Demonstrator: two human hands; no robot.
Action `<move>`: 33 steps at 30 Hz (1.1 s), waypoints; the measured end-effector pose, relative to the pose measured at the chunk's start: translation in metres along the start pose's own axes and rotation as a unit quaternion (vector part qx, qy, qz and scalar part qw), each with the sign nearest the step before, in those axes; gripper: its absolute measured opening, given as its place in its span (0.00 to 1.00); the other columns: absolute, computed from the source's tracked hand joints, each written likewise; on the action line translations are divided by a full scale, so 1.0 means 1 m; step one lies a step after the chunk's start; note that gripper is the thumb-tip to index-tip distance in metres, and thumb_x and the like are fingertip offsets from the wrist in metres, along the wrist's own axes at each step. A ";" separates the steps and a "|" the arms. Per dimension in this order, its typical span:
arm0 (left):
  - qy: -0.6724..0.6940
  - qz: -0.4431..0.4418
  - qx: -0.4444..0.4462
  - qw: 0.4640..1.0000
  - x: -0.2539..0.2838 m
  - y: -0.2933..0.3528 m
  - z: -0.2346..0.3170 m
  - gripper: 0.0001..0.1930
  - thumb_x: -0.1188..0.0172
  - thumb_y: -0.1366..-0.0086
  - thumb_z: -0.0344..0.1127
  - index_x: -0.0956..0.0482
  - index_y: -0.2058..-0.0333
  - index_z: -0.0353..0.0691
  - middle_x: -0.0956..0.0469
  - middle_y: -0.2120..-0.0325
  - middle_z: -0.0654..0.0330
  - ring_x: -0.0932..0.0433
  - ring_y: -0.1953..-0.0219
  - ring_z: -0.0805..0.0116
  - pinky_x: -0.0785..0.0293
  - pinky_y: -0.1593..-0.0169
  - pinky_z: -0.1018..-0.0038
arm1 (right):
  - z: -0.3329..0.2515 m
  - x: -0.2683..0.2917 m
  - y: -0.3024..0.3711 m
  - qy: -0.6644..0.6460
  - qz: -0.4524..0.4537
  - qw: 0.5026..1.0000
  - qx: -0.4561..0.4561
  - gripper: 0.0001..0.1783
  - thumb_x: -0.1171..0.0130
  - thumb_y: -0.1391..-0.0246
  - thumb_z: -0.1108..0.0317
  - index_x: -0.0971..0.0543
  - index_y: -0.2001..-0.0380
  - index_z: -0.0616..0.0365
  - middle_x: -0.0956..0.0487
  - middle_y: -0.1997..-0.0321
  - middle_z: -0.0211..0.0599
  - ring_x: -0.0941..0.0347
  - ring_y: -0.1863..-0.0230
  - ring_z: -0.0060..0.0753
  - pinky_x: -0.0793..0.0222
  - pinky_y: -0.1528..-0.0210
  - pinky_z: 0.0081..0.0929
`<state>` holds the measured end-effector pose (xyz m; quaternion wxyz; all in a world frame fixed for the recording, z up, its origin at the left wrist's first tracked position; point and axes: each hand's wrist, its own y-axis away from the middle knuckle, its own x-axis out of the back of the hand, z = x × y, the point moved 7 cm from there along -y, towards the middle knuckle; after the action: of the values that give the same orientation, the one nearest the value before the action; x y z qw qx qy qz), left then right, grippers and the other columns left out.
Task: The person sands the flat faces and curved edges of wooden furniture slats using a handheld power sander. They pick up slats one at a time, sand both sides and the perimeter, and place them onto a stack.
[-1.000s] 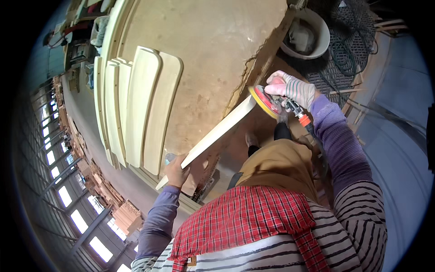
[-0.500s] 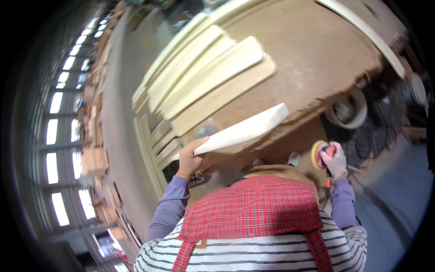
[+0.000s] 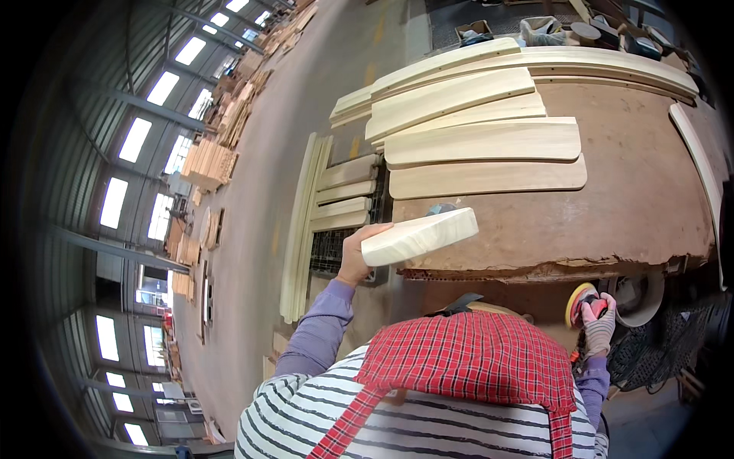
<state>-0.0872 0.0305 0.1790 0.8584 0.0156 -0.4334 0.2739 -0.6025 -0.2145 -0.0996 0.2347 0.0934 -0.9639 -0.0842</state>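
My bare left hand (image 3: pixel 356 254) is closed on one end of a pale wooden board (image 3: pixel 420 239). The board is held tilted over the near left corner of the brown workbench (image 3: pixel 627 222), with one end turned toward me. Low on the right, my gloved right hand (image 3: pixel 599 329) grips a round sander (image 3: pixel 581 304) with a yellow pad edge and a red body. The sander is apart from the board, below the bench's front edge. A small blue-grey thing (image 3: pixel 441 208), partly hidden behind the board, cannot be made out.
Several pale boards (image 3: pixel 482 141) with rounded corners lie overlapping on the bench. Long rails (image 3: pixel 612 60) line its far side; a curved strip (image 3: pixel 697 172) lies right. Left of the bench, more strips (image 3: pixel 306 229) rest on a rack. A round bucket (image 3: pixel 641 300) stands under the bench.
The whole view has turned, so the bench now lies level across it. The board's far end has swung toward me and it looks shorter. Both hands keep their holds.
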 end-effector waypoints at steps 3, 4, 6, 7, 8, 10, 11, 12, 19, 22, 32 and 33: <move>-0.013 -0.005 -0.007 1.000 0.001 -0.002 -0.004 0.18 0.35 0.42 0.24 0.17 0.51 0.36 0.17 0.53 0.55 0.19 0.50 0.65 0.25 0.44 0.72 | -0.006 0.000 -0.003 -0.041 0.002 0.999 -0.009 0.29 0.30 0.54 0.69 0.28 0.47 0.55 0.27 0.48 0.38 0.31 0.46 0.35 0.37 0.39 0.30; -0.040 -0.008 -0.009 0.999 0.001 -0.001 -0.007 0.18 0.35 0.42 0.24 0.17 0.51 0.36 0.17 0.53 0.55 0.19 0.50 0.65 0.25 0.43 0.72 | -0.008 0.000 -0.002 -0.037 0.002 0.999 -0.006 0.29 0.30 0.54 0.69 0.28 0.47 0.55 0.26 0.48 0.38 0.31 0.46 0.35 0.37 0.38 0.30; -0.039 -0.003 -0.026 0.999 0.003 -0.003 -0.011 0.17 0.36 0.41 0.24 0.17 0.52 0.36 0.17 0.53 0.55 0.19 0.50 0.65 0.25 0.44 0.72 | -0.011 -0.001 0.000 -0.033 0.003 0.999 0.001 0.30 0.30 0.55 0.70 0.28 0.47 0.56 0.26 0.48 0.38 0.31 0.45 0.35 0.37 0.38 0.30; -0.034 -0.002 -0.040 0.999 0.002 -0.004 -0.010 0.16 0.37 0.40 0.25 0.17 0.52 0.36 0.17 0.53 0.55 0.19 0.50 0.65 0.25 0.44 0.72 | -0.008 0.000 -0.001 -0.021 0.003 1.000 0.008 0.30 0.30 0.56 0.70 0.28 0.47 0.56 0.26 0.48 0.38 0.31 0.45 0.36 0.38 0.37 0.31; -0.022 -0.004 -0.038 0.999 0.002 -0.006 -0.009 0.16 0.36 0.41 0.25 0.17 0.52 0.36 0.17 0.53 0.55 0.19 0.50 0.65 0.25 0.44 0.72 | -0.009 0.001 0.000 -0.014 0.005 1.000 0.010 0.31 0.30 0.56 0.70 0.28 0.47 0.56 0.26 0.48 0.38 0.31 0.45 0.36 0.38 0.37 0.31; 0.001 -0.008 -0.035 0.999 0.002 -0.009 -0.007 0.17 0.36 0.41 0.25 0.17 0.52 0.37 0.17 0.54 0.55 0.19 0.51 0.65 0.25 0.45 0.72 | -0.011 0.004 0.002 0.002 0.009 1.000 0.013 0.31 0.30 0.57 0.70 0.28 0.47 0.56 0.26 0.48 0.39 0.31 0.45 0.36 0.38 0.37 0.32; 0.020 -0.019 -0.037 0.999 0.004 -0.009 -0.012 0.17 0.35 0.43 0.25 0.16 0.52 0.38 0.17 0.54 0.56 0.21 0.48 0.63 0.27 0.43 0.70 | -0.008 0.003 0.002 0.005 0.011 1.000 0.016 0.30 0.30 0.57 0.70 0.28 0.48 0.57 0.26 0.49 0.39 0.31 0.45 0.36 0.38 0.37 0.31; 0.053 -0.038 -0.031 0.997 0.004 -0.010 -0.020 0.18 0.34 0.43 0.25 0.16 0.53 0.39 0.18 0.54 0.55 0.22 0.46 0.63 0.28 0.42 0.69 | -0.006 0.002 0.004 0.001 0.013 1.000 0.018 0.30 0.30 0.56 0.70 0.28 0.48 0.57 0.26 0.49 0.39 0.31 0.45 0.36 0.38 0.37 0.31; 0.247 -0.083 0.170 0.950 0.013 -0.009 -0.092 0.13 0.34 0.43 0.27 0.15 0.57 0.40 0.19 0.51 0.55 0.28 0.40 0.61 0.33 0.38 0.68 | -0.013 0.005 0.020 -0.036 0.000 0.999 -0.004 0.30 0.31 0.50 0.68 0.29 0.45 0.57 0.28 0.46 0.37 0.32 0.45 0.32 0.37 0.39 0.29; 0.155 -0.104 0.035 0.982 0.030 -0.016 -0.071 0.20 0.31 0.45 0.23 0.17 0.52 0.38 0.19 0.52 0.57 0.25 0.43 0.65 0.28 0.41 0.67 | -0.024 0.004 0.026 -0.037 -0.014 0.999 -0.007 0.30 0.31 0.49 0.68 0.30 0.43 0.57 0.29 0.45 0.37 0.33 0.45 0.33 0.36 0.39 0.31; 0.277 -0.089 0.172 0.941 0.024 -0.010 -0.088 0.11 0.31 0.42 0.36 0.14 0.62 0.38 0.18 0.54 0.57 0.34 0.35 0.61 0.37 0.34 0.63 | -0.003 0.010 0.015 -0.084 -0.018 0.996 -0.003 0.31 0.31 0.50 0.69 0.31 0.43 0.53 0.30 0.45 0.38 0.34 0.45 0.33 0.36 0.39 0.32; 0.267 -0.089 0.163 0.945 0.024 -0.012 -0.084 0.11 0.31 0.42 0.35 0.14 0.62 0.39 0.17 0.54 0.57 0.33 0.35 0.60 0.37 0.34 0.63 | -0.001 0.011 0.015 -0.094 -0.018 0.995 -0.003 0.31 0.31 0.49 0.69 0.31 0.43 0.52 0.29 0.45 0.38 0.34 0.45 0.33 0.36 0.40 0.31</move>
<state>-0.0086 0.0531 0.1474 0.9493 0.1204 -0.1343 0.2573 -0.6139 -0.2027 -0.0909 0.1421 0.1014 -0.9796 -0.0997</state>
